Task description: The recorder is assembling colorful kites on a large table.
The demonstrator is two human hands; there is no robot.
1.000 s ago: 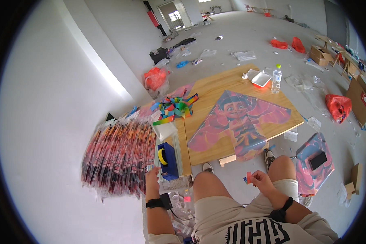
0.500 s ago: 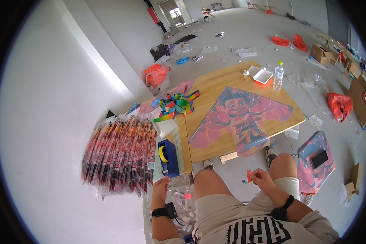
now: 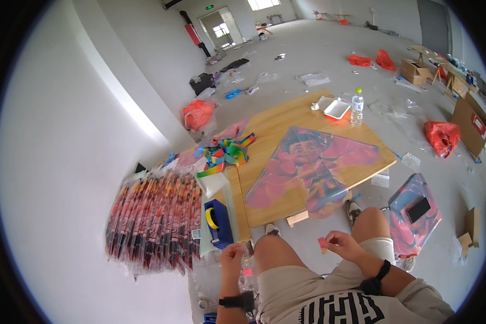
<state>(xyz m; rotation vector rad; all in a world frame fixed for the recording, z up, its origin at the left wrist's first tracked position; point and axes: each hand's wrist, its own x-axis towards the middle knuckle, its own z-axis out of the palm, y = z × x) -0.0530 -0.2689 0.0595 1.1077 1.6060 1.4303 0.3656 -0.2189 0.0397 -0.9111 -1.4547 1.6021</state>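
A colourful kite point(image 3: 302, 175) printed with a cartoon figure lies on the wooden table point(image 3: 275, 116), its lower end hanging over the near edge. In front of that edge, my right hand point(image 3: 344, 246) pinches a small red tag point(image 3: 322, 244) above my lap. My left hand point(image 3: 233, 254) has its fingertips pressed together just below the blue tape dispenser point(image 3: 221, 229); whatever they hold is too small to make out. A roll of yellow tape point(image 3: 211, 218) sits in the dispenser. Rainbow ribbons point(image 3: 229, 151) lie heaped at the table's left side.
Packed kites in clear bags point(image 3: 151, 218) are stacked on the left by the wall. A water bottle point(image 3: 357, 108) and a white-and-red tray point(image 3: 337, 110) stand at the table's far right. On my right a phone point(image 3: 418, 209) rests on a printed package point(image 3: 405, 232). Red bags point(image 3: 441, 137) litter the floor.
My left hand has moved right and slightly down, away from the tape dispenser's end. My right hand has shifted a little left with the red tag. The view has tilted slightly upward.
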